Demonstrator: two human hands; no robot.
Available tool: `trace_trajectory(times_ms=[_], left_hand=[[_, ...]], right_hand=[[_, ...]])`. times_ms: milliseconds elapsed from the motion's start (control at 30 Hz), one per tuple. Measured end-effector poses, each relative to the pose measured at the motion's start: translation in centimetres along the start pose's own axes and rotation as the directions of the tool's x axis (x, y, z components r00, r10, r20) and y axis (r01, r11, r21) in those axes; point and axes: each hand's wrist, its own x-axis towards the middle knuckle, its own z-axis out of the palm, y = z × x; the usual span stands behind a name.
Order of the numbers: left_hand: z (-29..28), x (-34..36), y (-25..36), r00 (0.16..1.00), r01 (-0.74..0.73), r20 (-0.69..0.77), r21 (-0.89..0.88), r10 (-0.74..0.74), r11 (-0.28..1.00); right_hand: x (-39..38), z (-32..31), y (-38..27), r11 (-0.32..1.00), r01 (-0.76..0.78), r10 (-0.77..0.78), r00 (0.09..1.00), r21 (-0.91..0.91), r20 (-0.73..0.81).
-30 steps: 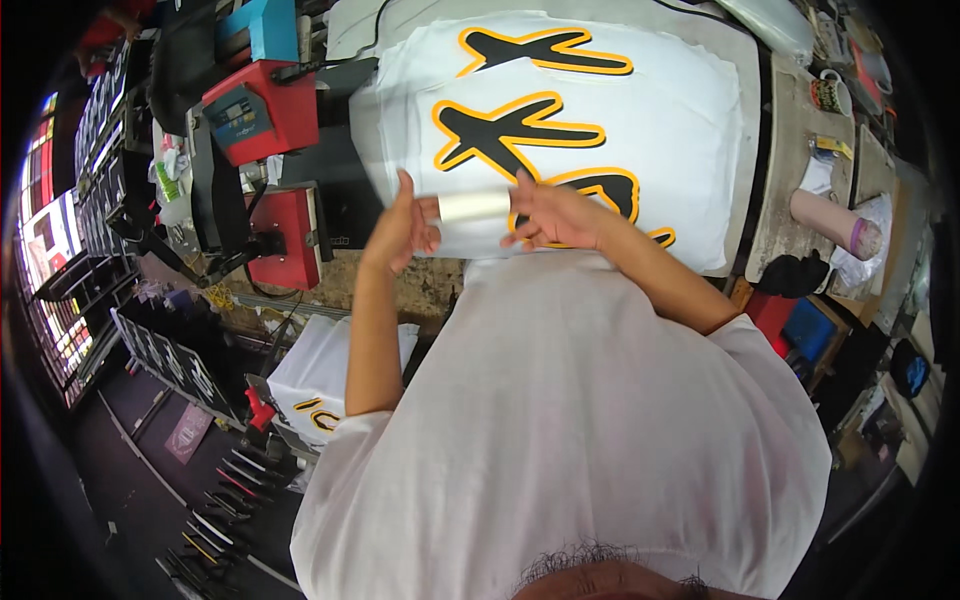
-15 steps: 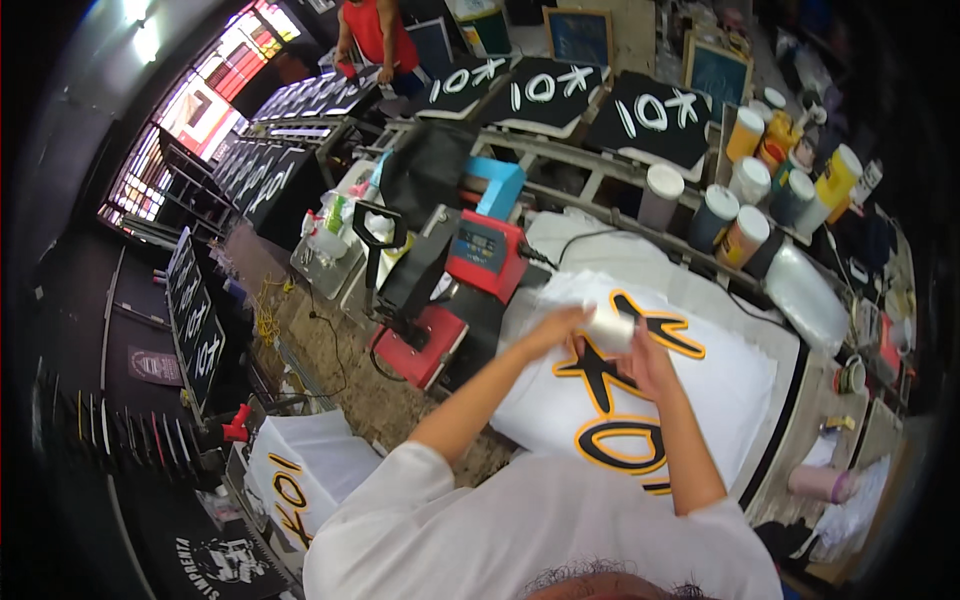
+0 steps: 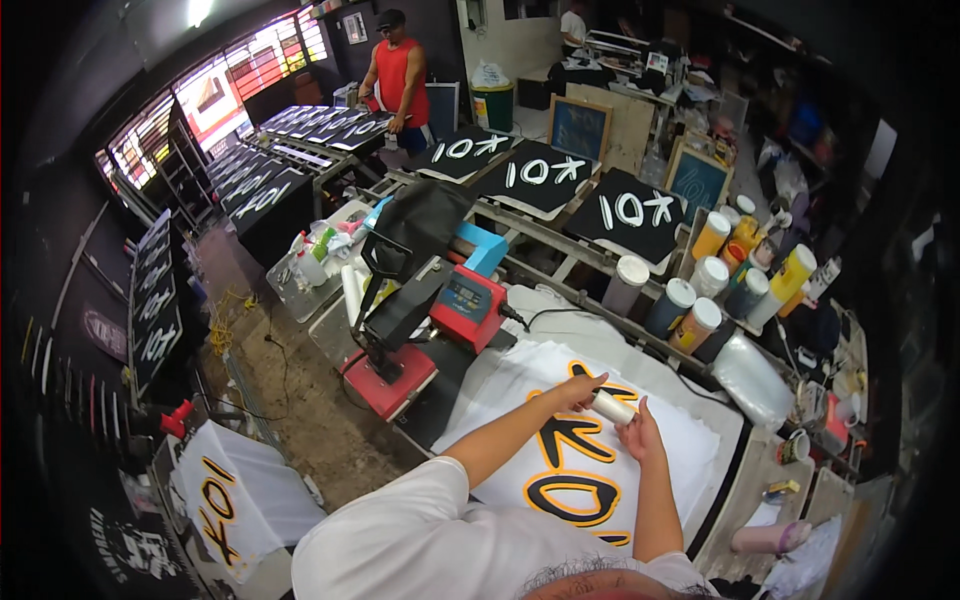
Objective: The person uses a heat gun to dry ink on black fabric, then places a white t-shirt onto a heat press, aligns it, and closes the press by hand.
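Note:
A small white roll (image 3: 613,407) spans the gap between my two hands, above a stack of white cloth (image 3: 500,440) printed with black lettering outlined in orange. My left hand (image 3: 578,391) grips the roll's upper left end, its thumb stretched along it. At the lower right end, my right hand (image 3: 641,430) has its fingers curled around the roll with the thumb pointing up. The cloth stack lies on a pale padded table (image 3: 545,305), and my forearms cover part of its lettering.
Left of the stack stands a red and black heat press (image 3: 465,305). Jars and bottles of ink (image 3: 710,275) crowd the far right, beside a clear plastic-wrapped bundle (image 3: 752,380). Black printed pieces (image 3: 535,178) lie on boards behind. A person in red (image 3: 400,80) stands at the far left.
My view has tilted up, showing more of the room behind. Both hands stay on the white roll, which now shows more sharply between them.

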Motion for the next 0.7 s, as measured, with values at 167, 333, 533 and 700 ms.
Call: trace_trajectory(times_ms=[167, 333, 533, 700], left_hand=[[3.8, -5.7, -0.1, 0.996, 0.002, 0.090, 0.192, -0.020, 0.981], [5.9, -14.2, -9.8, 0.857, 0.337, 0.444, -0.100, -0.261, 0.936], [6.7, -5.8, -4.3, 0.917, 0.265, 0.321, -0.042, -0.238, 0.963], [10.8, -1.6, 1.1, 0.994, 0.065, 0.089, 0.046, -0.069, 0.997]], right_hand=[[-5.8, -2.4, 2.4, 0.996, 0.033, -0.034, 0.999, 0.083, 0.002], [-17.3, -2.0, 10.7, 0.914, -0.307, 0.281, 0.951, 0.264, 0.132], [-11.3, -5.3, 6.6, 0.953, -0.132, 0.120, 0.991, 0.271, 0.062], [-10.0, -5.5, 0.7, 0.993, 0.069, -0.064, 0.996, 0.093, -0.062]])
